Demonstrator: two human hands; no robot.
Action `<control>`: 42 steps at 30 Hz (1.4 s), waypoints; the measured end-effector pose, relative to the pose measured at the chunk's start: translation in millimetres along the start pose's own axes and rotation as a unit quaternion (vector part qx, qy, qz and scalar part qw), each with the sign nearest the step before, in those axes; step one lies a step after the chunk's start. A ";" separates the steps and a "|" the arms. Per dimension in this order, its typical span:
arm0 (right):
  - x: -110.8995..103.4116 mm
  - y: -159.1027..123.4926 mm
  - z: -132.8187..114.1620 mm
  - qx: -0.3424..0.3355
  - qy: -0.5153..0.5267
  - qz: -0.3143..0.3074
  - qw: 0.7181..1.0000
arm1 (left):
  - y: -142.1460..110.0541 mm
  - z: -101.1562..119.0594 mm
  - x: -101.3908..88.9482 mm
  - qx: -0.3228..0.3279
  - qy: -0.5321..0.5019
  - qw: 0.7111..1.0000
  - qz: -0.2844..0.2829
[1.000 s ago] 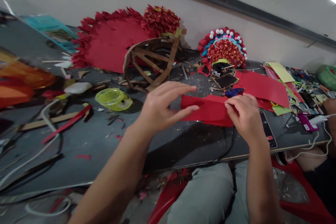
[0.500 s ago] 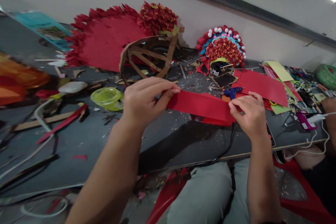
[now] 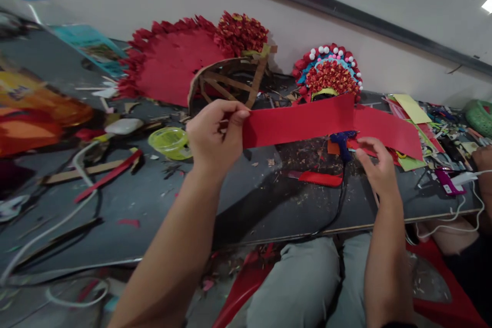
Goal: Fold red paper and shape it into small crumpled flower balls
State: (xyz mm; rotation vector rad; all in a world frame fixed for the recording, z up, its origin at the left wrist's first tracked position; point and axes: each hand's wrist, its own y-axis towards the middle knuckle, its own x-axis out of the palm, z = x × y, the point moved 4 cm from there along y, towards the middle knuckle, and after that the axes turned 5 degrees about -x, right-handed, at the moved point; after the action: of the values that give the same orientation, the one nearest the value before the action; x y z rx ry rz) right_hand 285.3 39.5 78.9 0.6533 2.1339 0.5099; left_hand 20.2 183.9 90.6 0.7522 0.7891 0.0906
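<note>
My left hand (image 3: 217, 136) pinches the left end of a red paper strip (image 3: 298, 122) between thumb and fingers. The strip stretches out to the right above the table, its far end free. Apart from it, my right hand (image 3: 374, 161) hovers with its fingers spread and nothing in them. Just left of the right hand's fingertips lies a blue glue gun (image 3: 344, 143) with a black cord. A red-handled cutter knife (image 3: 321, 178) lies on the table below the strip. Behind the strip's right end lies a larger sheet of red paper (image 3: 388, 130).
A cardboard frame (image 3: 230, 82) stands before a large red fringed disc (image 3: 172, 64). A headdress with white beads (image 3: 332, 69) stands by the wall. On the left are a yellow plastic container (image 3: 169, 142), an orange bottle (image 3: 49, 97) and scraps. A co-worker's hand (image 3: 482, 159) is at the right edge.
My right hand has let go of the strip's right end and moved slightly right and down, its fingers opening. The strip's free end has swung up, uncovering the red-handled knife.
</note>
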 end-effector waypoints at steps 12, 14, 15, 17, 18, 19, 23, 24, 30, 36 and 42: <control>29.1 6.3 -5.3 -0.065 0.037 0.012 0.997 | 9.1 -40.1 19.3 -0.082 -0.293 0.952 0.017; 26.0 5.7 -13.8 -0.084 0.032 0.018 0.996 | 10.2 -44.5 27.4 -0.099 -0.319 0.942 -0.015; 24.5 5.4 -17.9 -0.087 0.034 0.016 0.995 | 10.6 -45.4 30.7 -0.104 -0.326 0.939 -0.028; 23.3 4.6 -24.7 -0.074 0.053 -0.004 0.996 | 10.7 -45.2 35.3 -0.114 -0.334 0.934 -0.048; 23.4 4.2 -27.1 -0.058 0.069 -0.017 0.996 | 10.6 -44.3 36.5 -0.119 -0.337 0.932 -0.056; 23.7 3.8 -28.6 -0.036 0.084 -0.024 0.996 | 10.3 -43.0 36.7 -0.123 -0.338 0.931 -0.060; 23.8 3.6 -28.8 0.052 0.123 0.023 0.991 | 8.0 -37.4 30.4 -0.166 -0.376 0.910 -0.054; 23.8 3.8 -27.6 0.066 0.135 0.045 0.988 | 7.2 -36.1 28.8 -0.183 -0.399 0.897 -0.056; 20.6 4.7 -14.9 0.065 0.230 0.185 0.953 | 1.9 -19.1 36.5 -0.183 -0.470 0.844 -0.183; 21.7 2.2 -11.3 0.043 0.295 0.178 0.938 | -11.0 -7.2 57.1 -0.200 -0.397 0.855 -0.269; 26.3 -0.1 -14.2 0.020 0.332 0.138 0.933 | -22.8 3.6 68.7 -0.216 -0.429 0.805 -0.349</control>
State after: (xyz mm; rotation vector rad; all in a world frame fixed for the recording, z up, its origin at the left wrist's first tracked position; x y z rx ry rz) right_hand 260.1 53.6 71.4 0.9043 2.6985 0.9482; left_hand 67.3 188.4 35.7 -0.0186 0.1036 -0.6855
